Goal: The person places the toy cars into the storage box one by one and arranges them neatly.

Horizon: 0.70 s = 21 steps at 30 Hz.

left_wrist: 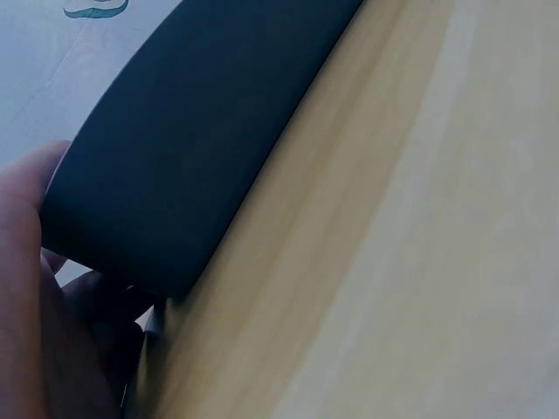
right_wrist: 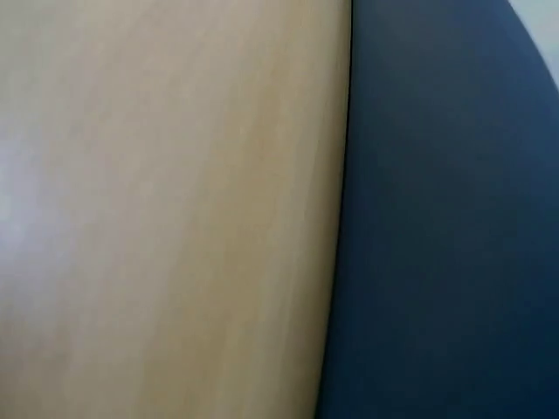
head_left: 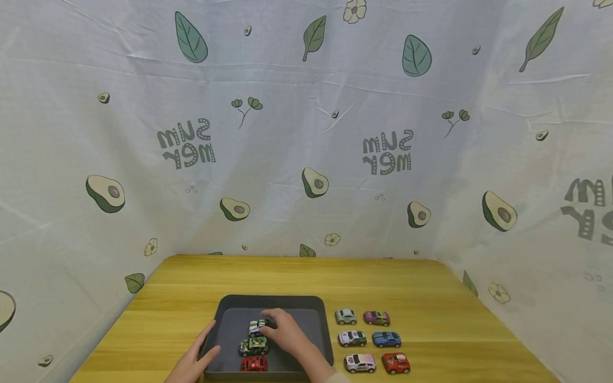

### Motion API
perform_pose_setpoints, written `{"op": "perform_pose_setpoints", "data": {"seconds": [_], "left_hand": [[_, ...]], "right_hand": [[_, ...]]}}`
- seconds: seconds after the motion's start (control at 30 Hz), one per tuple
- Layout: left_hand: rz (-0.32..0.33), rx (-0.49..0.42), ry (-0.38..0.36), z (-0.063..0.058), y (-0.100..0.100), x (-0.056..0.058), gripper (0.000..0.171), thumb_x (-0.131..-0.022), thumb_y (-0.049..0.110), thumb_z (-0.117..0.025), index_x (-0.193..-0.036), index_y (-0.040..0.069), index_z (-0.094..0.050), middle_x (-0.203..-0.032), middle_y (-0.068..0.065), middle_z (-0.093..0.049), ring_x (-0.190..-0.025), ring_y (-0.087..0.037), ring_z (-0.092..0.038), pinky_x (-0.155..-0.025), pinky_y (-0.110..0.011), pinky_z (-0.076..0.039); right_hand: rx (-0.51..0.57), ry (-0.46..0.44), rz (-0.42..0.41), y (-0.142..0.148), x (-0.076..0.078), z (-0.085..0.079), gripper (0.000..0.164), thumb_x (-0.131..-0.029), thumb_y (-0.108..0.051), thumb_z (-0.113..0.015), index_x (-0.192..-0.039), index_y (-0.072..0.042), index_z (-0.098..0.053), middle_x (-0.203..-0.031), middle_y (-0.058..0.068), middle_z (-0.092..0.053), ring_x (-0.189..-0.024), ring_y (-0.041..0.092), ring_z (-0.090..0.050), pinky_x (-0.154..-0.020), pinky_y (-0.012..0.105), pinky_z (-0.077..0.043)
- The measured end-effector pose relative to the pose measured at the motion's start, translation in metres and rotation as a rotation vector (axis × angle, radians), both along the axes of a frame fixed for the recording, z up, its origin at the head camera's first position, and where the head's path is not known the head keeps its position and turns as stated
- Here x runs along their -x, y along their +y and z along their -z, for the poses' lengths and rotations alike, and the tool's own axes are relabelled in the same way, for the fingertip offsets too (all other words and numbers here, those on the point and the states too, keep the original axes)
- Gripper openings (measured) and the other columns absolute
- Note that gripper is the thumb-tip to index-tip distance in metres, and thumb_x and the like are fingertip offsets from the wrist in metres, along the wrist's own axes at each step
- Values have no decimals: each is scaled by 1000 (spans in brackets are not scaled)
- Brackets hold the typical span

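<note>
The right hand (head_left: 286, 332) curled at the white-green car (head_left: 256, 328), which lay at its nine o'clock inside the tray (head_left: 273, 301); whether the fingertips pinched it, I could not tell; the left hand (head_left: 192, 361) gripped the tray's rim at eight o'clock; the cloth (head_left: 278, 143) read "summer", mirrored.

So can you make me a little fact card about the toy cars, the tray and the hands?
Tray: dark tray on a wooden table
Cars seen inside: white-and-green car, camouflage car, red car
Cars outside: six toy cars, right of the tray, three rows of two
Left hand: holds the tray's left edge
Right hand: at the white-and-green car; grip unclear
</note>
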<state>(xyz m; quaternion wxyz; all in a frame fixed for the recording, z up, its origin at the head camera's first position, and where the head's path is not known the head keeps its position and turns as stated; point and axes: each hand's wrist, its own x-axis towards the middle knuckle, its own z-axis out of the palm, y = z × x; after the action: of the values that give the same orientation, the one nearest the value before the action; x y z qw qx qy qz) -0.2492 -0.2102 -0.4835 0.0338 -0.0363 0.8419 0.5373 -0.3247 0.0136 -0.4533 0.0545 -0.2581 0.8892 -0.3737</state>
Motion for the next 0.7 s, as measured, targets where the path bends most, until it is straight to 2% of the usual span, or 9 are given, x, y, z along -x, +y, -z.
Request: {"op": "perform_pose_setpoints", "data": {"seconds": [0.37,0.7], "left_hand": [[10,-5,5,1,0,1,71,-91,39,-49,-146,5,-17,-147,-31,-13,-130,-55,-12,-91,-68,-34],[7,-5,-8,0,1,0,73,-91,40,-49,-146,6,-16,-147,-31,-12,-130,-56,-11,-91,-71,-32]], "right_hand": [[33,48,29,20,-13,-11,42,-84,-28,-64,-121,-10,-58,-123,9,-56,-116,32,-51,-92,48,-49],[49,113,71,53,-26,-23,41,-84,-29,-64,-120,-9,-58,-122,8,-57,-114,32,-52,-90,48,-50]]}}
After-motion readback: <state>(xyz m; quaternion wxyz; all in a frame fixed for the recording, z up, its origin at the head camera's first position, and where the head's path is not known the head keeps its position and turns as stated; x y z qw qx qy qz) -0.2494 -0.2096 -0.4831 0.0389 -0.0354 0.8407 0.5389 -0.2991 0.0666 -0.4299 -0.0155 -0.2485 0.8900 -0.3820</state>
